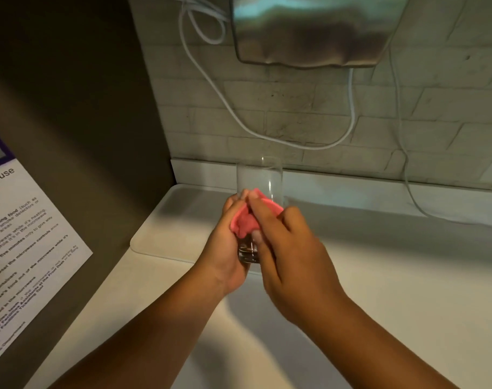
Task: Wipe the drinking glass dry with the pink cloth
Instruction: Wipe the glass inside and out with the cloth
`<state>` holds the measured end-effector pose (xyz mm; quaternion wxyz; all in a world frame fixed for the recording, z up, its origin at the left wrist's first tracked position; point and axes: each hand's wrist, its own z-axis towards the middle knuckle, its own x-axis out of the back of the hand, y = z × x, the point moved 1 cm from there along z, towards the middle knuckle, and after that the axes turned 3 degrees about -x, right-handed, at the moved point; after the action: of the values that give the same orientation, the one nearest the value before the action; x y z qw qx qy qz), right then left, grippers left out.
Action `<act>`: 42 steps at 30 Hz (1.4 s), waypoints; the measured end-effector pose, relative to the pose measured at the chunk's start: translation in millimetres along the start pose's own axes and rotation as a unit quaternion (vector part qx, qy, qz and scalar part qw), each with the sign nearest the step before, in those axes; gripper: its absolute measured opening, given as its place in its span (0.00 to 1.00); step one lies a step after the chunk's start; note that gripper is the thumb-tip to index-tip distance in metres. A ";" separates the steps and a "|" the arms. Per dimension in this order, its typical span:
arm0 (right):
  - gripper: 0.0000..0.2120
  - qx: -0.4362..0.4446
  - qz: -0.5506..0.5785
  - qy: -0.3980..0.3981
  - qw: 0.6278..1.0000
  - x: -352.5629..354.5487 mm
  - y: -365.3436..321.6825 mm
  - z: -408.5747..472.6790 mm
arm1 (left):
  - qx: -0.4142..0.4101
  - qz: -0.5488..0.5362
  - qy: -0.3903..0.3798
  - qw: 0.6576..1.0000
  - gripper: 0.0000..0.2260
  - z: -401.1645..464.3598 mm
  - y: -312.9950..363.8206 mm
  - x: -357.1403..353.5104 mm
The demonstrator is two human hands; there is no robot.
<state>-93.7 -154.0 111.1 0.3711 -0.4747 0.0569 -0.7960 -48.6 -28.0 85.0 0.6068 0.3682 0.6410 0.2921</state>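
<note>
A tall clear drinking glass [260, 178] is held upright above the white counter, its thick base showing between my hands. My left hand [225, 248] wraps the lower left side of the glass from behind. My right hand [289, 254] presses a bunched pink cloth [246, 220] against the near side of the glass, fingers spread over it. The cloth covers the glass's middle, and the upper half stands bare above my fingers.
A white tray [155, 237] lies on the counter [407, 276] under the glass. A steel dispenser [309, 29] hangs on the brick wall with white cables [267, 136] looping below it. A dark panel with a printed notice [28, 248] stands at left.
</note>
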 end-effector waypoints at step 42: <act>0.18 -0.189 0.190 0.113 0.957 13.5 58.2 29.4 | 0.039 -0.016 -0.026 0.999 0.26 -4.9 3.9 -3.4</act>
<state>-42.6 -196.8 110.9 0.4105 -0.4238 0.3366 -0.7339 -53.1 -28.3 90.6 0.6129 0.3892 0.6416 0.2475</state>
